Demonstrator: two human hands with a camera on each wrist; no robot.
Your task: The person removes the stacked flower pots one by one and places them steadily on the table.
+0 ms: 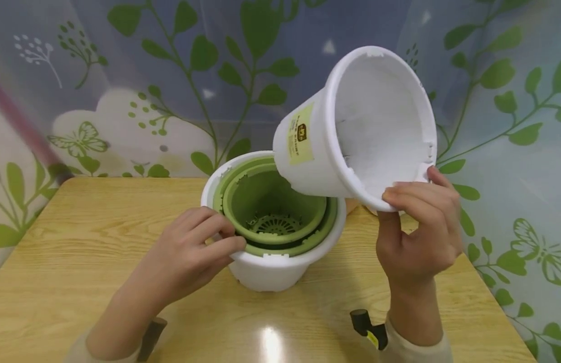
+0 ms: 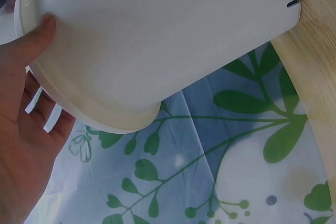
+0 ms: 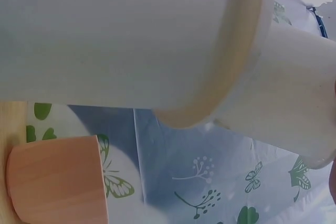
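1. Tilted white round plastic pot (image 1: 382, 121), upper right: smooth, satin.
2. Yellow printed label (image 1: 300, 136) on it: flat; paper or film unclear.
3. Upright white round plastic pot (image 1: 271, 275), centre: smooth, low sheen.
4. Two nested green plastic pots (image 1: 266, 194), centre: matt.
5. Pale wood-grain tabletop (image 1: 103, 227), lower half: glossy.
6. Blue-grey leaf-printed sheet (image 1: 353, 25), background: creased, faintly shiny.
7. Orange round pot (image 3: 58, 182), right wrist view, lower left: smooth, matt.

The inner green pot (image 1: 255, 196) can be entered from above at its left; seen from the head, the raised white bucket (image 1: 357, 131) covers its back right edge. The left hand (image 1: 194, 247) blocks the near-left rim of the outer white pot (image 1: 271, 275). The table (image 1: 99, 227) leaves room left and in front; a patterned curtain (image 1: 158, 116) closes the back.
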